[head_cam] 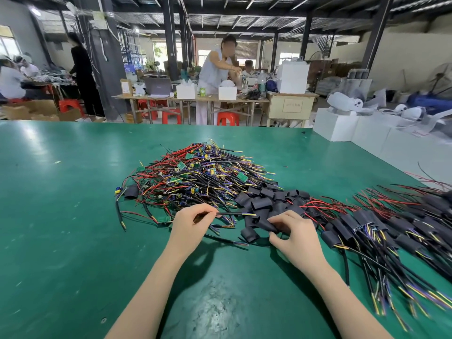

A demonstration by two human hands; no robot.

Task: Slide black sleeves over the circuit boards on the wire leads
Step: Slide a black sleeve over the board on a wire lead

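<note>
A tangled heap of wire leads with small green circuit boards (195,177) lies in the middle of the green table (61,216). Loose black sleeves (261,204) are piled just right of it. My left hand (193,221) pinches a black cable lead (234,214) at the heap's near edge; the cable's coloured wire tips point right. My right hand (293,231) pinches a flat black sleeve (265,225) at the pile's near side. Another loose sleeve (249,234) lies between my hands.
Sleeved leads (381,231) lie in a row at the right, cables fanning toward the near edge. One stray sleeve (131,192) sits left of the heap. White boxes (342,126) stand past the table's far right corner. People work at tables behind.
</note>
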